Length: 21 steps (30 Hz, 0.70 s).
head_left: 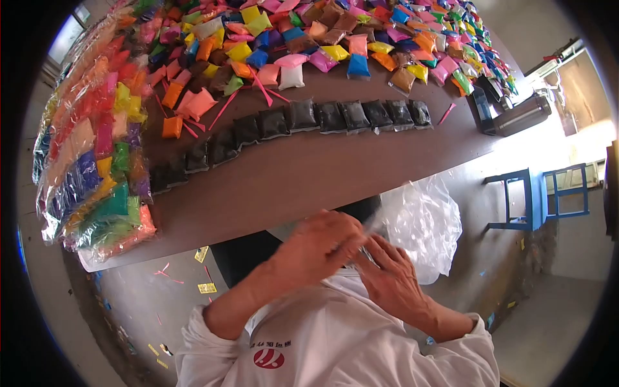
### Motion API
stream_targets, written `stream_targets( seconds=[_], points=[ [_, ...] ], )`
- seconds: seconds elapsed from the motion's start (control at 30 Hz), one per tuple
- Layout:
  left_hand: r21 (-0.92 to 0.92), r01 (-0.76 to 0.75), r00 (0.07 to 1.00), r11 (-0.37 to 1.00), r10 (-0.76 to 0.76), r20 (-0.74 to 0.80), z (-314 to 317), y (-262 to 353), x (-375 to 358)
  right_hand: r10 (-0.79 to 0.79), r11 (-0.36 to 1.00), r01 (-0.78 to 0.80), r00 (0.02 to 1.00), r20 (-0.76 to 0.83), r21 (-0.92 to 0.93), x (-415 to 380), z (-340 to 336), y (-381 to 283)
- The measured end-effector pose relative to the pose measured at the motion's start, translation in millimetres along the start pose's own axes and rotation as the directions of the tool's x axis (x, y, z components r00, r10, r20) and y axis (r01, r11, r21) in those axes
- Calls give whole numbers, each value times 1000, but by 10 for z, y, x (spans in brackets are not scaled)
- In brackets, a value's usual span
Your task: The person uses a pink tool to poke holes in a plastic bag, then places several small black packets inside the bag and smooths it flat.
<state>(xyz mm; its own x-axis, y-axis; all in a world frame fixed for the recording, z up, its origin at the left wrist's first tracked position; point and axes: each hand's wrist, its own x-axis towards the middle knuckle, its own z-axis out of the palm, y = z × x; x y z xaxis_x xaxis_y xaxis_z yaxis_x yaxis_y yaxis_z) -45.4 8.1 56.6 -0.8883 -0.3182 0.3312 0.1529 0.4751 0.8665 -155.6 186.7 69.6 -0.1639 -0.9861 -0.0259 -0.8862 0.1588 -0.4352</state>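
Observation:
In front of my chest and below the table's near edge, my left hand [316,248] and my right hand [393,277] meet with fingers curled and closed together. A large clear plastic bag [425,226] hangs puffed out beside my right hand, its gathered edge running up to the fingers of both hands. My left hand is a little blurred, and the fingertips partly hide each other. Beyond the hands, a curved row of small black packets [274,122] lies on the brown table [290,184].
Many small coloured packets [335,51] are heaped at the table's far side. Clear bags of coloured packets [97,168] are stacked on the left. Pink strips [222,111] lie between. A metal flask [522,116] is at the right edge; a blue chair [532,198] stands beyond.

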Motion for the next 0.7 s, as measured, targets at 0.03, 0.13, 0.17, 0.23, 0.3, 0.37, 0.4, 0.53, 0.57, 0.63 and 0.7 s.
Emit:
stream_targets(
  seconds=[0.03, 0.13, 0.17, 0.23, 0.3, 0.37, 0.4, 0.53, 0.57, 0.63, 0.7],
  points=[
    [-10, 23, 999, 1000, -23, -34, -158, 41, 16, -42, 999, 41, 999, -33, -30, 118, -18, -21],
    [-12, 50, 984, 999, -51, -168, -593, 56, -50, -185, 981, 173, 971, -154, -90, 537, -75, -161],
    [-11, 124, 963, 992, -123, -238, -726, 85, -68, -237, 970, 219, 951, -198, -109, 693, -81, -224],
    [-29, 268, 886, 963, -258, -384, -951, 137, -119, -288, 955, 265, 935, -209, -131, 1018, -10, -330],
    [-141, 313, 810, 939, -342, -476, -1083, -45, -229, -307, 946, 283, 939, -153, -158, 1235, 138, -427],
    [-235, 331, 749, 914, -406, -524, -1129, -362, -376, -282, 944, 272, 959, -32, -187, 1394, 326, -474],
    [-272, 332, 731, 903, -429, -531, -1097, -563, -499, -315, 934, 293, 945, -86, -206, 1415, 427, -483],
    [-381, 307, 698, 872, -478, -533, -946, -763, -739, -295, 942, 278, 953, -71, -186, 1433, 556, -528],
    [-384, 289, 707, 877, -466, -532, -923, -740, -747, -253, 955, 249, 968, -6, -159, 1434, 531, -541],
    [-385, 333, 696, 861, -500, -516, -922, -753, -752, -228, 974, 228, 974, -18, -1, 1488, 489, -575],
    [-272, 331, 735, 903, -428, -526, -911, -816, -716, -241, 961, 241, 970, -16, 132, 1557, 498, -602]
  ],
)
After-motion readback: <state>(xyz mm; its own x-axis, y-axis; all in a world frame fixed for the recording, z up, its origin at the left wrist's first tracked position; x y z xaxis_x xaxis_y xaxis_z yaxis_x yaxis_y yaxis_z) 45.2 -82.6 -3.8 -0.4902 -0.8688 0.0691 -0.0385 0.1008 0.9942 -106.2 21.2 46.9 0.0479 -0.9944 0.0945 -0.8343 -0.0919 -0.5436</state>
